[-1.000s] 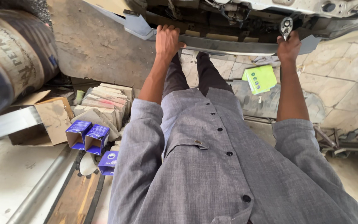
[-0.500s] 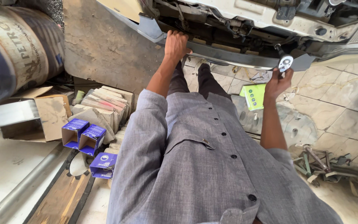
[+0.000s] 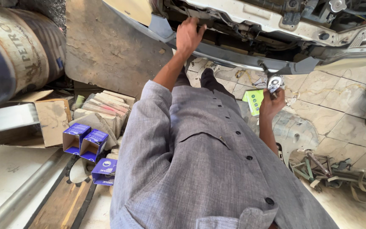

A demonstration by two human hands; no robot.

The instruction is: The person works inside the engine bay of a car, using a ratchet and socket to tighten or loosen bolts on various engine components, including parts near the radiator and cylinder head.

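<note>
- Hands first: our left hand [image 3: 188,36] reaches up to the grey metal underside of the car front [image 3: 234,53], fingers curled over its lower edge and touching it, with nothing else held.
- Our right hand [image 3: 271,104] is wrapped around a small silver ratchet wrench [image 3: 273,83], whose round head stands just above the fist and just below the dark bracket of the car front.
- We see the wrench near the right end of that front edge, well apart from the left hand.
- On the pale tiled floor [image 3: 331,114], a yellow-green card package [image 3: 254,101] lies just beside the right hand in the view.
- At the floor's left edge, two open blue cardboard boxes [image 3: 84,143] stand touching each other, and a third blue box [image 3: 103,171] lies near them.
- Behind them a stack of worn flat cartons [image 3: 102,111] leans; a large rusty oil drum [image 3: 15,51] fills the top left corner.
</note>
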